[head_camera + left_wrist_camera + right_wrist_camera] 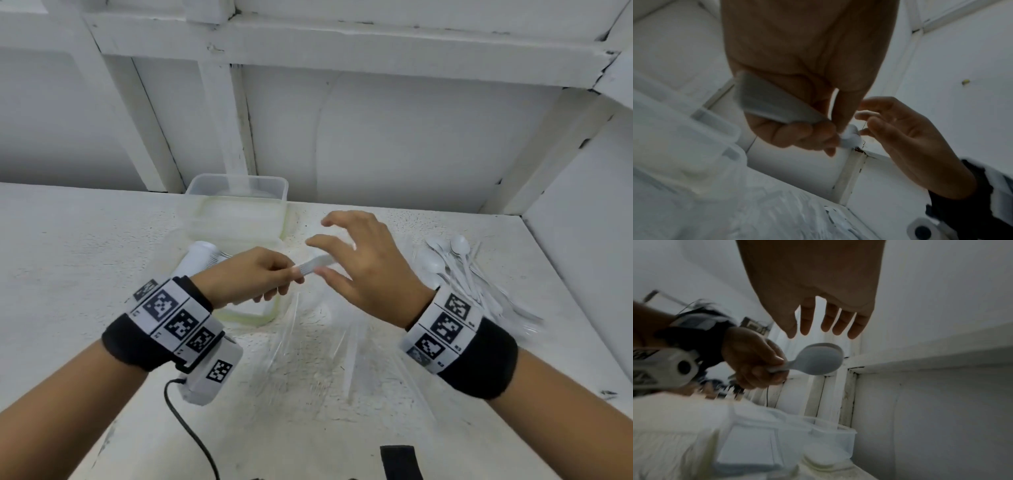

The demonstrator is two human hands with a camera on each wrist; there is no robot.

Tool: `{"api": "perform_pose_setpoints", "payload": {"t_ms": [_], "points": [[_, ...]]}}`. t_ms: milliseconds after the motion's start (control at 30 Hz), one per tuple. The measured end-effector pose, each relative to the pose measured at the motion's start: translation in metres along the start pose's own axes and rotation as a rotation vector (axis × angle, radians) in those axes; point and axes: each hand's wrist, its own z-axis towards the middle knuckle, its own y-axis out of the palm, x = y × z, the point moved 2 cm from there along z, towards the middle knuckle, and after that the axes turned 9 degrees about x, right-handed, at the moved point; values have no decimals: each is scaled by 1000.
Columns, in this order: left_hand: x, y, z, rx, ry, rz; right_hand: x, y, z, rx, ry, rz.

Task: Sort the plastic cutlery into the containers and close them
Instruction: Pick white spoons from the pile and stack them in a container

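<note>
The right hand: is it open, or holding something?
Open. The right hand has spread fingers with nothing in them; the left hand holds the spoon.

From my head view, my left hand [253, 274] covers most of the spoon [317, 264] it pinches; only a blurred stretch shows, and its bowl hides behind my right hand [363, 270]. The left hand also covers part of the near container [270, 315] toward the bench's [68, 257] left side. The cutlery pile [472, 277] near the right edge smears together, so I can't count pieces. Both wrist views are dim and motion-blurred.
</note>
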Motion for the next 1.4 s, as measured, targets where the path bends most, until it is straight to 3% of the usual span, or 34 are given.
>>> {"api": "perform_pose_setpoints", "payload": {"t_ms": [133,333,467,567,667,833,1233,1400], "points": [[-2,-5,-2,-99,22,11,0,19,1,-280,-216,76],[-19,-26,-6,-64,-23,-22,-13,43,2,-306,-91,212],[-52,-66,-13,255,-42,9,-13,54,5,-290,23,258],[-85,-94,-15,550,-89,203,-15,64,14,-325,114,242],[-119,-103,-14,662,-180,322,-24,81,26,-461,199,226],[-151,-92,-9,649,-350,217,-48,114,43,-615,251,201],[-162,-92,-6,631,-374,15,-60,149,52,-914,357,275],[-164,-93,-5,620,-373,-14,-57,151,57,-944,446,353]]}}
